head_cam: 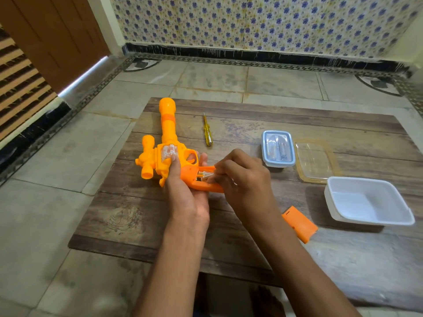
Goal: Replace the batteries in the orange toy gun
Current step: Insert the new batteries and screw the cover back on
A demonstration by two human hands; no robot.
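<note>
A wooden board (229, 124) lies on the tiled floor and carries everything; the orange toy gun (168, 147) lies toward nine o'clock of the board's centre, its barrel pointing to twelve o'clock and its grip running toward four o'clock. The white tub (366, 202) sits at three o'clock, with a clear lid (314, 161) and a small lidded box (277, 148) beyond it, toward two o'clock. The left hand (183, 191) clasps the gun's body, thumb pressed on its side; the right hand (240, 177) is nearer the open battery bay (203, 176), fingertips pinching what seems a battery, though it is too small to be sure. The orange cover (299, 225) lies detached at five o'clock; the yellow screwdriver (207, 131) lies at twelve o'clock. The bay's long axis follows the grip, so a cell must travel along it.
</note>
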